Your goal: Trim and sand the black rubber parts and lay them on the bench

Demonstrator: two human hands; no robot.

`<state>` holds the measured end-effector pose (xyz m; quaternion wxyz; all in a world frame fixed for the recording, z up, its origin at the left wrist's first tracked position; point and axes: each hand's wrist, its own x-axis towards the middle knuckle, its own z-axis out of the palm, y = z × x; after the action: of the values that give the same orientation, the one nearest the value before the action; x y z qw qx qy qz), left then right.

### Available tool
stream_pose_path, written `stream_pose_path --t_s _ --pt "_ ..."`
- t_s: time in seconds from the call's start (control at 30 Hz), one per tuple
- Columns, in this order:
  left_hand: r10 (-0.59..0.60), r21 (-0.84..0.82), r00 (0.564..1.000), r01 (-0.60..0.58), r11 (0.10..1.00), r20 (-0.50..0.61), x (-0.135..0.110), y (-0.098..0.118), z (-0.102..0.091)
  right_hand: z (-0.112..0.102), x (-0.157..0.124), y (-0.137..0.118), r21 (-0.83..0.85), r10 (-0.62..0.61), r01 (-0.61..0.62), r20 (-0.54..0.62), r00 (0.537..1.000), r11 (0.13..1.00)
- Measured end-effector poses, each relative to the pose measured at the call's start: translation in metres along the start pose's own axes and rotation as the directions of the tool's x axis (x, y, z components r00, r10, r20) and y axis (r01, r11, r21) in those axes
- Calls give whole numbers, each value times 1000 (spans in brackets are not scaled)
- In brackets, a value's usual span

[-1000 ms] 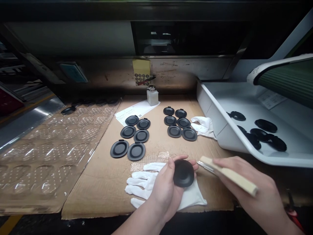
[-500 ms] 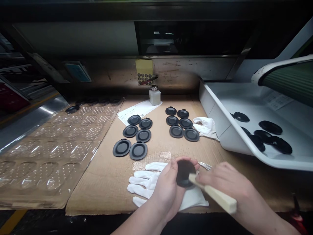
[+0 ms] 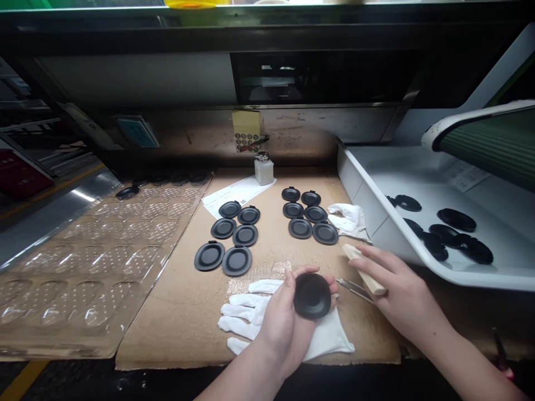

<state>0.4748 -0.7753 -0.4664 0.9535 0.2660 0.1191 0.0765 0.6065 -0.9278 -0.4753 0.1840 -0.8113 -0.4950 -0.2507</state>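
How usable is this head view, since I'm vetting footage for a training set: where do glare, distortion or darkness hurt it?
In the head view, glare streaks across the clear plastic blister tray; the wide lens bows the edge of the white tray and the dark overhead beam; the black disc in the left hand shows little surface detail, though its outline stays crisp.

Scuffed steel wall (image 3: 317, 125) beyond the fingers (image 3: 378, 259), beneath a dark machine housing (image 3: 125, 78); white plastic tray (image 3: 355, 172) farther right of them; dark floor with yellow line (image 3: 23, 380) below and left; dim lighting.
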Motion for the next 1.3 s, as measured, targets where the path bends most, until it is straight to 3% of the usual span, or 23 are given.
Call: stream_pose_path --t_s 0.17,0.3,0.57,0.73,0.97,1.17,1.3 --pt "3 -20 1000 -3 1000 28 -2 2 1 6 5 15 -9 -143 145 97 985 989" --pt "9 -47 999 -8 999 36 -2 2 0 4 -7 22 -50 -150 161 176 973 986" --pt "4 -62 1000 -2 998 28 -2 2 -2 5 -29 23 -98 -148 158 105 983 983" --pt "-7 -81 999 11 997 42 -2 1 -2 -6 -33 19 -225 -170 179 56 984 958" --pt "33 -132 999 -30 991 21 -2 2 -1 -13 -42 0 -260 -29 40 48 998 965" --pt "38 -140 999 -36 990 10 -3 3 0 -13 -29 -29 -132 174 -200 -188 967 971" --pt "7 -211 1000 -6 978 5 -2 3 -2 -11 -14 -62 -5 156 -159 -158 975 987"
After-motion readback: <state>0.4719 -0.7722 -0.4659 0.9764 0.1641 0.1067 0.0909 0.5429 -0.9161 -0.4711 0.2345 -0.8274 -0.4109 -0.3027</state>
